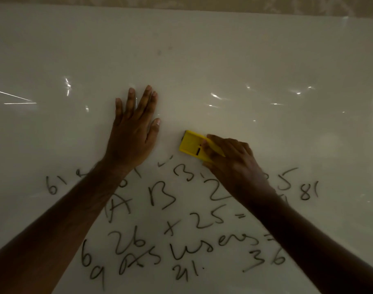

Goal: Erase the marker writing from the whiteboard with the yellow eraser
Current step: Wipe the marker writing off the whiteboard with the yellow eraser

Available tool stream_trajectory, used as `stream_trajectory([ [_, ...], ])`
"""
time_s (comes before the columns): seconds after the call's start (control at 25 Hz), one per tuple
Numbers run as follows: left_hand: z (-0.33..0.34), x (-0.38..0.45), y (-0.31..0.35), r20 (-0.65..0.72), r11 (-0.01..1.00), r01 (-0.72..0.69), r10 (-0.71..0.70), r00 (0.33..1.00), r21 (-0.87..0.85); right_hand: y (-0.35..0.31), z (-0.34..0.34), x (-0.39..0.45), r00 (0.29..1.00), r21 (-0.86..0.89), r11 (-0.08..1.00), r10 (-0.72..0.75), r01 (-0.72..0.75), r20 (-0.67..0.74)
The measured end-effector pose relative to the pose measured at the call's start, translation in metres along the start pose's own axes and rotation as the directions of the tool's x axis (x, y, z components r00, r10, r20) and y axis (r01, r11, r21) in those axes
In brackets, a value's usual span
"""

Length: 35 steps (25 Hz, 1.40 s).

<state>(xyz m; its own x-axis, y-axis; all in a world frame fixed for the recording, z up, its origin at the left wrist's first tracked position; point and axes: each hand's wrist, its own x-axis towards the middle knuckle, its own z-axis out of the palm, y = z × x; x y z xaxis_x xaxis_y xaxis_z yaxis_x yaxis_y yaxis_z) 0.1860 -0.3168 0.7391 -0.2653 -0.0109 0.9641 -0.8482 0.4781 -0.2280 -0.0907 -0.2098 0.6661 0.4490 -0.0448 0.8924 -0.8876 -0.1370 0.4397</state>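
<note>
Head view looks down on a big white whiteboard (266,60) that fills almost the whole picture. Dark marker writing (166,236) covers the near part of the whiteboard, with numbers and letters like "AB", "26 x 25 =" and "36". The far part of the whiteboard is bare and shiny, with small bright spots of light on it.

A yellow eraser (193,145) lies on the whiteboard just past the top row of writing. The right hand (232,162) holds the yellow eraser, with its fingers curled over the eraser's near end. The far end of the eraser sticks out from under the fingers.

To the left of the yellow eraser, and a little apart from it, the left hand (132,132) lies flat on the whiteboard. Its fingers are straight and spread, pointing away. Both bare arms reach in across the writing and hide parts of it.
</note>
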Motion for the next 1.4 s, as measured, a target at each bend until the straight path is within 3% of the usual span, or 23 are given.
stream_trajectory([
  [0.12,-0.001,-0.002,-0.007,0.0,1.0,-0.03,0.03,1.0,0.009,-0.029,0.013,-0.009,0.998,0.059,0.997,-0.058,0.056,0.029],
  [0.28,-0.004,-0.011,-0.022,0.012,0.996,-0.077,0.077,0.997,0.037,-0.015,0.0,-0.033,0.983,0.033,0.989,-0.144,0.141,0.113],
  [0.44,-0.004,-0.018,-0.025,0.005,0.993,-0.097,0.097,0.995,0.059,-0.011,0.0,-0.008,0.999,-0.017,1.0,-0.024,0.025,0.029],
  [0.56,-0.003,-0.019,-0.029,-0.005,0.992,-0.099,0.1,0.995,0.073,-0.047,0.018,0.019,1.0,0.015,1.0,0.02,-0.02,-0.012],
  [0.84,-0.011,-0.025,-0.055,0.003,0.992,-0.096,0.096,0.995,0.086,-0.058,0.014,-0.032,0.98,0.065,0.99,-0.133,0.124,0.147],
  [1.0,-0.022,-0.032,-0.083,0.023,0.995,-0.068,0.066,0.998,0.075,-0.051,0.011,-0.003,0.998,0.027,0.999,-0.028,0.027,0.06],
  [1.16,-0.025,-0.034,-0.091,0.008,0.996,-0.06,0.06,0.998,0.062,-0.089,0.037,0.042,0.999,0.034,0.999,0.033,-0.034,0.007],
  [1.4,-0.03,-0.038,-0.111,0.014,0.996,-0.068,0.067,0.998,0.062,-0.107,0.034,0.005,0.978,0.097,0.986,-0.151,0.138,0.147],
])
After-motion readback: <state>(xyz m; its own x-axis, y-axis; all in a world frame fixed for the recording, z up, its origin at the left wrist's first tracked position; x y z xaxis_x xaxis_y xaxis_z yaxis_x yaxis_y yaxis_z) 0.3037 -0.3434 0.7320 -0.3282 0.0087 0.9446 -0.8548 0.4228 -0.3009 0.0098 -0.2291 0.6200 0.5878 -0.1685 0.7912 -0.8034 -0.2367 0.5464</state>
